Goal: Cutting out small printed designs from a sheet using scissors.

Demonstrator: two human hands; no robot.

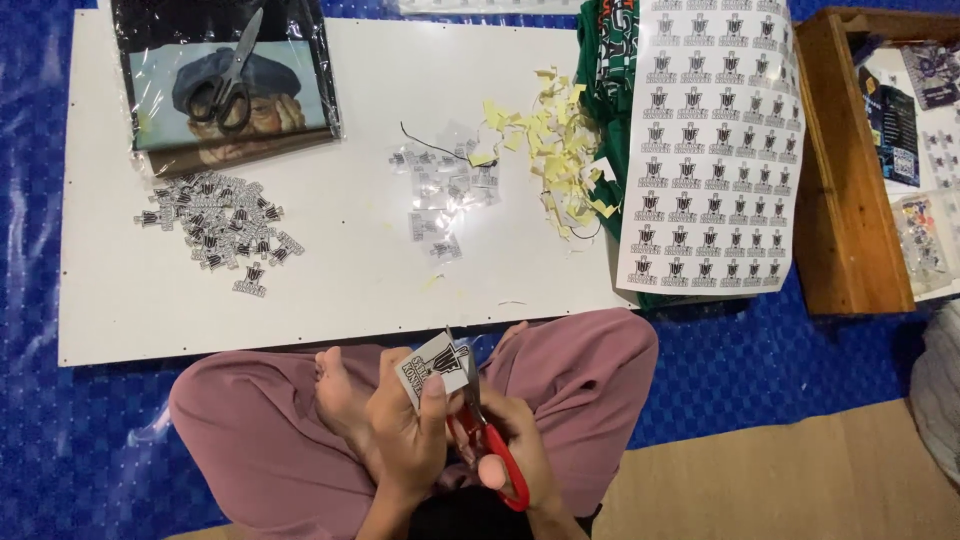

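Red-handled scissors [488, 440] sit gripped in the right hand [520, 450], fingers closed through the loops, blades pointing up at a small printed sticker [438, 366]. That sticker is pinched between thumb and fingers of the left hand [405, 430], held just above the crossed legs in mauve trousers [590, 380]. Beyond the knees lies a white board [340, 290] on blue sheeting [760, 370]. On the board, to the left, a heap of cut stickers [220, 230]; in the middle, a few clear-backed pieces [440, 195]; further right, yellow paper scraps [550, 150]. An uncut sticker sheet [710, 150] overhangs the board's right edge. Black scissors [232, 80] rest on a plastic-wrapped picture [230, 85] at the far left.
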